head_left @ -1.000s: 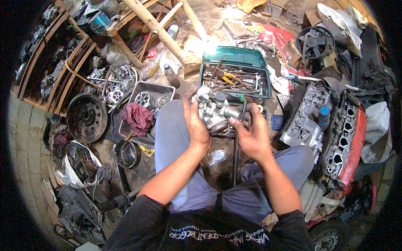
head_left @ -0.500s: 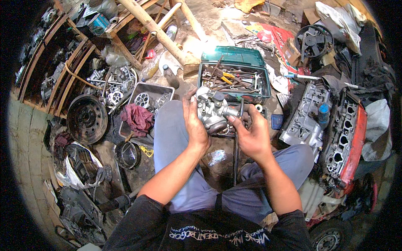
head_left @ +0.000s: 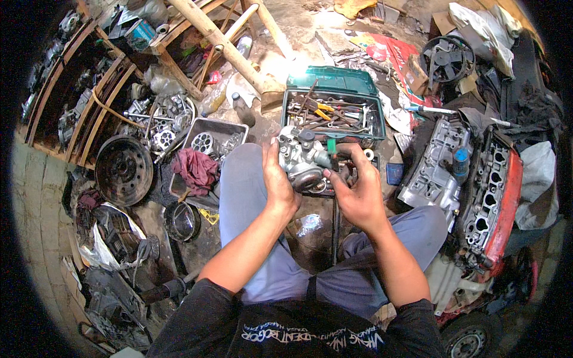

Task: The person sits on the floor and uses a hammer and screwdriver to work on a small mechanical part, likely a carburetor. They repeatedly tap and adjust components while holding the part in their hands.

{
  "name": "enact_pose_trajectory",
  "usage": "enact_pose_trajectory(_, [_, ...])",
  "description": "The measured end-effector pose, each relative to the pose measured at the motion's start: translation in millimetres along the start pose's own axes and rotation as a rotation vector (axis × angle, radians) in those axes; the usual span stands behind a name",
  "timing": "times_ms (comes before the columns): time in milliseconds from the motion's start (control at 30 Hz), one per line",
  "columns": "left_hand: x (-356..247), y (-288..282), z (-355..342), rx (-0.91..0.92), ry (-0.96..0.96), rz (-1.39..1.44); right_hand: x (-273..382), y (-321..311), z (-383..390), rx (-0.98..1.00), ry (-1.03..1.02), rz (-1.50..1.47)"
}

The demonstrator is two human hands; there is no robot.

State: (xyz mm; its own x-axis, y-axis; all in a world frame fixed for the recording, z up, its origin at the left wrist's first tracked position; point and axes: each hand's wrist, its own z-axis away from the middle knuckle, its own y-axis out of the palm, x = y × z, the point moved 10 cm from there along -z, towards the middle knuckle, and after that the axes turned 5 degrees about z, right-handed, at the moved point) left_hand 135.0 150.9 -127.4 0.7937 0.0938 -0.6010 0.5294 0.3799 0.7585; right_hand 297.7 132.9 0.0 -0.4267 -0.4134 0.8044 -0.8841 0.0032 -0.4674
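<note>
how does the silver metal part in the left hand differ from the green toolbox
The silver, irregularly shaped metal part is held up in the left hand, while the green, rectangular toolbox rests on the floor. The metal part is smaller than the toolbox. The toolbox stands open and full of tools; the metal part holds none. Both are in front of the person.

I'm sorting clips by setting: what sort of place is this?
Probably a vehicle repair workshop: an open toolbox full of tools, a bare steel wheel on the left, and what looks like a cylinder head on the right.
</note>
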Motion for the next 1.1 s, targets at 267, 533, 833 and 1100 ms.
enact_pose_trajectory(267, [1,24,16,0.045,-0.201,0.114,6,0,4,0.042,-0.158,0.17])
enact_pose_trajectory(533, [3,23,19,-0.011,-0.275,0.07,16,1,7,-0.007,-0.167,0.153])
enact_pose_trajectory(833, [17,23,14,0.154,-0.343,0.138,22,0,6,-0.027,-0.224,0.163])
enact_pose_trajectory(1100, [14,20,12,0.092,-0.276,0.127,-15,-2,1,-0.028,0.105,-0.021])
